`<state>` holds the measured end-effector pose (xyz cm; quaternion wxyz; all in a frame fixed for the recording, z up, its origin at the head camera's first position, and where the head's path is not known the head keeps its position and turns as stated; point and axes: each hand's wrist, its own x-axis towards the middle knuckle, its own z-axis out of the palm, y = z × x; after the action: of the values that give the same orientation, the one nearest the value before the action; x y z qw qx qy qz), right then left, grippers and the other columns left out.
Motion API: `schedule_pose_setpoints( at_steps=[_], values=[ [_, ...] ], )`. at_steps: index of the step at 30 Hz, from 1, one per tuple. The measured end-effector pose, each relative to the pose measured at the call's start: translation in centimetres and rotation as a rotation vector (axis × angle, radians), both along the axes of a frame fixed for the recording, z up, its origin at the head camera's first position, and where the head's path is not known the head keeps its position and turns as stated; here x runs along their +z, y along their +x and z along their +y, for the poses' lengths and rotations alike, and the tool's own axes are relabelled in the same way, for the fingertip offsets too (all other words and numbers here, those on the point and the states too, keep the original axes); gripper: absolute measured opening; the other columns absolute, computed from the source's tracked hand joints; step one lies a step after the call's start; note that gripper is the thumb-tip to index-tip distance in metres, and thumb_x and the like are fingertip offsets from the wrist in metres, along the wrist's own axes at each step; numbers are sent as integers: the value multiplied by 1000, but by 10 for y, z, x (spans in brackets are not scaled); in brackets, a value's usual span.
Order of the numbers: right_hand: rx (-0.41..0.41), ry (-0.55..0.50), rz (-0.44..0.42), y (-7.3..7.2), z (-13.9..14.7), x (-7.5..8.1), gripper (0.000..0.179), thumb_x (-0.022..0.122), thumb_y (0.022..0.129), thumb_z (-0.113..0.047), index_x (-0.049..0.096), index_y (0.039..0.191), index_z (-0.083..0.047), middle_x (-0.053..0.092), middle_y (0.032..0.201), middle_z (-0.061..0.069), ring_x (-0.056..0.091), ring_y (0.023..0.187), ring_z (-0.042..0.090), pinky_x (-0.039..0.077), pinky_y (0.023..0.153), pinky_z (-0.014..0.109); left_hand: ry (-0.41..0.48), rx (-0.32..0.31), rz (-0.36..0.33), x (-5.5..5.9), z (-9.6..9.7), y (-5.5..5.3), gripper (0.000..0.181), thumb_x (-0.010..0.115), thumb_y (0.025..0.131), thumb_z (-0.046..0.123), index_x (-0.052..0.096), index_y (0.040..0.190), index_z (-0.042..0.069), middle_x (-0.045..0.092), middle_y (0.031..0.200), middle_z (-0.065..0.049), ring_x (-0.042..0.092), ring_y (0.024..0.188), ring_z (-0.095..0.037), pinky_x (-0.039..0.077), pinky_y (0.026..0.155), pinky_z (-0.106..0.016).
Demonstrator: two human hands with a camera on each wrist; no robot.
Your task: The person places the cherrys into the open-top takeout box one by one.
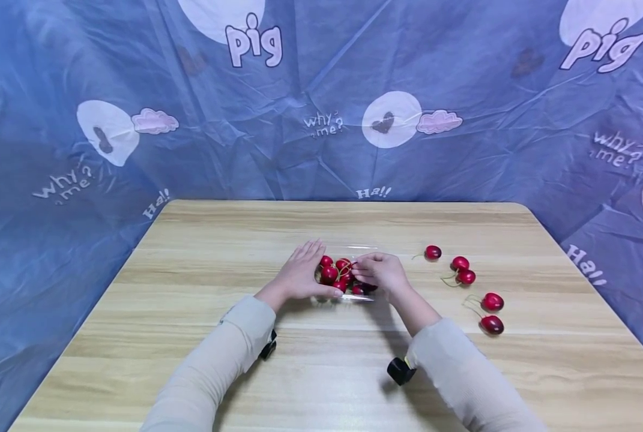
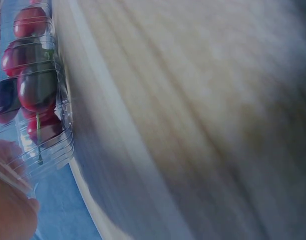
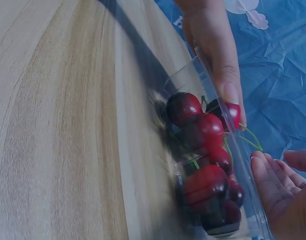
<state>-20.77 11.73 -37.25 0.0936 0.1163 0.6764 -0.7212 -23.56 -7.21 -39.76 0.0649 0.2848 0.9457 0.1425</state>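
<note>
A clear plastic box point(image 3: 250, 182) stands on the table, filled with several dark red cherries point(image 1: 329, 275) on green stems. My left hand point(image 1: 299, 276) holds the box at its left end, thumb along the near rim and fingers toward the far side. Over the box's right part is my right hand point(image 1: 383, 273), its fingers reaching in above the fruit. In the right wrist view its fingers point(image 3: 272, 177) are extended, thumb apart from them, with the fingertips close by a green stem point(image 3: 250, 135). The left wrist view shows cherries point(image 2: 38, 87) through the box wall.
To the right of the box, several loose cherries lie on the wooden table point(image 1: 326, 372): one at the back point(image 1: 433, 252), a pair point(image 1: 464, 276) in the middle, and another pair point(image 1: 492, 324) nearer. Blue printed cloth point(image 1: 278, 156) hangs behind and at both sides.
</note>
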Motion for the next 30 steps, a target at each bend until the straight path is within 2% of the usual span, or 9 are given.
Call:
schedule_pose_setpoints(
  at_steps=[1, 6, 7, 8, 12, 23, 30],
  values=[
    [19, -41, 37, -4, 5, -8, 25, 50, 84, 1, 49, 104, 17, 63, 81, 19, 62, 69, 17, 51, 68, 29, -1, 1, 0, 0, 0, 0, 115, 40, 59, 80, 12, 137, 2, 4, 143, -12, 1, 130, -26, 0, 103, -35],
    [8, -75, 80, 0, 13, -6, 24, 51, 84, 1, 49, 101, 17, 62, 77, 14, 62, 67, 16, 51, 67, 28, -6, -2, 6, -1, 0, 0, 115, 39, 59, 81, 11, 137, 2, 4, 143, -12, 0, 129, -26, 0, 103, -35],
    [6, -78, 82, 1, 14, -6, 23, 51, 84, 1, 49, 101, 17, 62, 78, 15, 62, 67, 16, 51, 67, 28, -5, -3, 7, -1, 0, 0, 115, 38, 59, 81, 11, 137, 2, 4, 143, -12, 0, 129, -26, 0, 103, -35],
    [-16, -46, 57, 6, 13, 3, 26, 49, 85, 1, 46, 104, 18, 62, 79, 15, 62, 68, 16, 50, 69, 28, -5, -4, 6, -1, 0, 0, 115, 38, 59, 81, 11, 137, 2, 4, 143, -12, 0, 129, -26, 0, 103, -35],
    [-23, -70, 53, 11, 19, 5, 29, 49, 86, 0, 43, 107, 19, 62, 82, 16, 62, 68, 15, 50, 70, 28, -3, -6, 0, -2, 0, 0, 115, 37, 58, 81, 10, 137, 2, 3, 143, -12, 0, 129, -26, -1, 103, -35],
    [-64, -166, 74, 20, 44, 7, 30, 47, 87, 0, 39, 109, 20, 64, 71, 6, 63, 67, 14, 50, 71, 27, -3, -8, 0, -1, -1, 0, 115, 38, 59, 81, 10, 137, 2, 1, 143, -11, 0, 129, -26, 0, 103, -35],
    [-95, -214, 96, 26, 58, 0, 7, 45, 88, 0, 49, 90, 5, 63, 70, 5, 62, 70, 14, 49, 72, 26, 0, -9, 4, -3, -1, 0, 115, 37, 59, 81, 11, 137, 2, 2, 143, -11, 0, 129, -26, 0, 103, -35]
  ],
)
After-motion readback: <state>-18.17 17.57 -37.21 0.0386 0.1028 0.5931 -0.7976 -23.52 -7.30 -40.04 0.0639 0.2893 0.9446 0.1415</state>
